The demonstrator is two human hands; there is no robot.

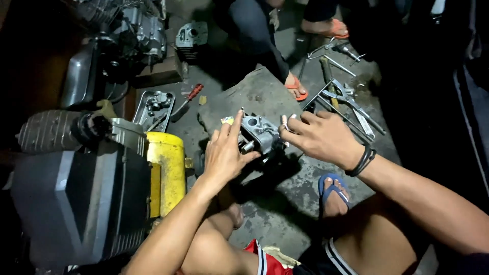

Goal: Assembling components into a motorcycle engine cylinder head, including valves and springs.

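Note:
A small grey metal carburettor sits between my two hands, just above the concrete floor. My left hand holds its left side, index finger stretched up along it. My right hand grips its right side, fingers curled around a small metal part at the top. A black band circles my right wrist. My bare knees and a foot in a blue sandal show below.
A yellow and grey machine stands at left, with an engine behind it. A metal tray of parts and a red-handled screwdriver lie nearby. Pliers and wrenches are scattered at right. Another person's feet in orange sandals are ahead.

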